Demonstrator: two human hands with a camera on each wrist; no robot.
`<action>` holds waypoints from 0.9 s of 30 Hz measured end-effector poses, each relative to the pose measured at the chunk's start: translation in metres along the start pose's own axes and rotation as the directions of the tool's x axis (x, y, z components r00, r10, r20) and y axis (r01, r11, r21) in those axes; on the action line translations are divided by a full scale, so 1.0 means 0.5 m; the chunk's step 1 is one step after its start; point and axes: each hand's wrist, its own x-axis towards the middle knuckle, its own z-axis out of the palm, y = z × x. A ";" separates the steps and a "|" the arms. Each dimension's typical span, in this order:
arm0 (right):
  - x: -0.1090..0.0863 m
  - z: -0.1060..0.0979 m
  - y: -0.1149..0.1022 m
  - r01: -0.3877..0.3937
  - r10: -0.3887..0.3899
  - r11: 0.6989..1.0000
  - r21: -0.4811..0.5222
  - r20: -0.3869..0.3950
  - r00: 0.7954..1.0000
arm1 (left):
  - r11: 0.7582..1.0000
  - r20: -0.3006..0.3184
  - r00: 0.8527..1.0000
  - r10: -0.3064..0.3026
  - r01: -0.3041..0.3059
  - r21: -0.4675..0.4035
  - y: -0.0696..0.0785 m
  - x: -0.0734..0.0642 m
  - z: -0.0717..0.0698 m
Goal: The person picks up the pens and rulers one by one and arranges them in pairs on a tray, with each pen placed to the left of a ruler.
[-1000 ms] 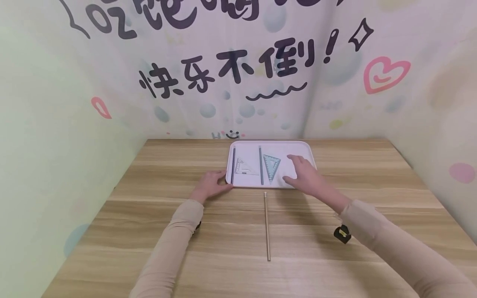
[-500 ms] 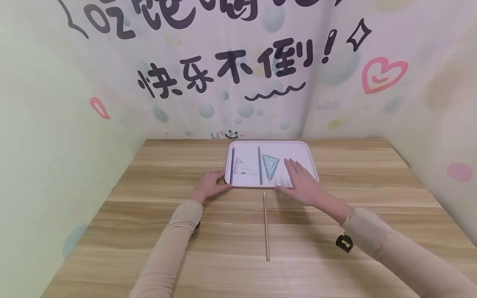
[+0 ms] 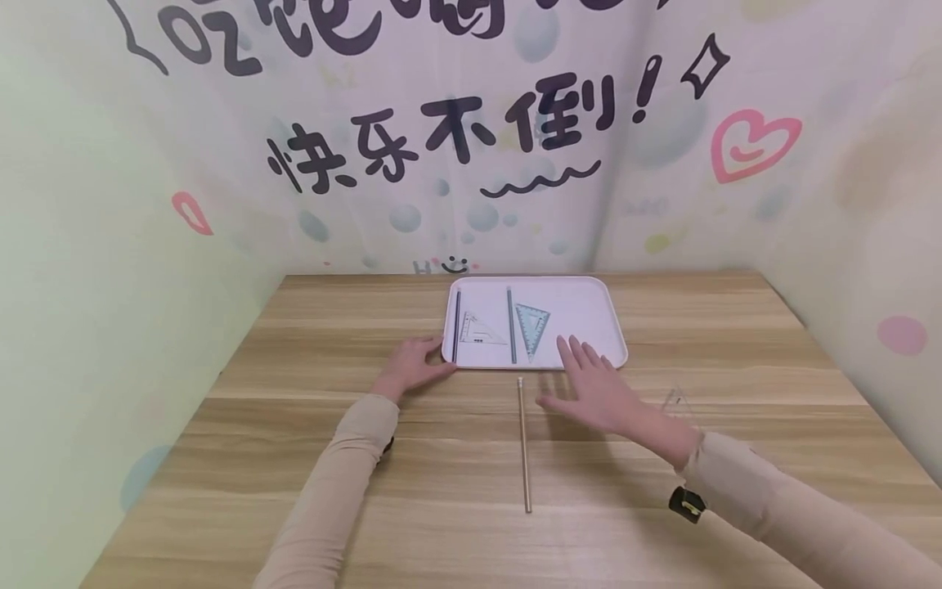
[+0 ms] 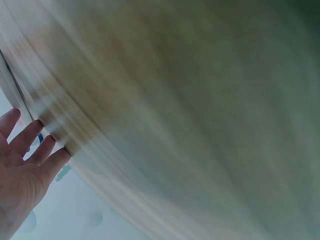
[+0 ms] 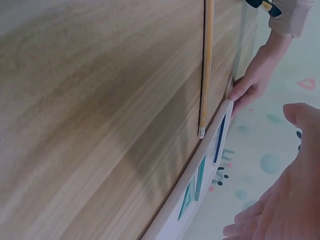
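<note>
My left hand (image 3: 409,366) holds the front left corner of a white tray (image 3: 581,296), thumb at the front edge and fingers at the left side. The right wrist view also shows this left hand (image 5: 254,80) at the corner. My right hand (image 3: 598,391) hovers at the tray's front right with straight, spread fingers, holding nothing. On the tray lie a dark pencil (image 3: 457,325), a clear set square (image 3: 480,331), a blue-grey pencil (image 3: 511,325) and a light blue set square (image 3: 531,329). A gold pencil (image 3: 524,446) lies in front of the tray, eraser end towards it.
Another clear set square (image 3: 679,401) lies on the wooden table (image 3: 309,327) beyond my right wrist, partly hidden by it. A printed wall cloth (image 3: 397,221) hangs right behind the table's back edge. A small black device (image 3: 687,505) is at my right wrist.
My right hand has drawn back from over the tray towards its front edge, fingers straightening. The left hand stays at the tray corner. The clear set square near the right wrist shows more now.
</note>
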 end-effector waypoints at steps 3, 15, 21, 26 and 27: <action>-0.009 0.004 -0.004 -0.015 0.015 1.000 -0.006 0.004 1.000 | 1.000 0.001 1.000 0.010 -0.010 -0.008 0.000 0.000 0.000; -0.043 0.039 -0.022 -0.068 0.073 0.996 -0.057 0.089 0.993 | 1.000 0.003 1.000 0.023 -0.023 -0.009 0.006 -0.003 -0.004; -0.054 0.042 -0.042 -0.081 0.090 0.995 -0.058 0.160 0.983 | 1.000 0.019 1.000 0.005 -0.005 -0.011 0.008 -0.002 -0.005; -0.058 0.050 -0.057 -0.062 0.078 0.994 -0.087 0.198 0.977 | 1.000 0.017 1.000 0.009 -0.009 -0.004 0.007 -0.004 -0.007; -0.059 0.053 -0.059 -0.055 0.072 0.994 -0.093 0.197 0.978 | 1.000 0.016 1.000 0.012 -0.011 -0.005 0.006 -0.005 -0.007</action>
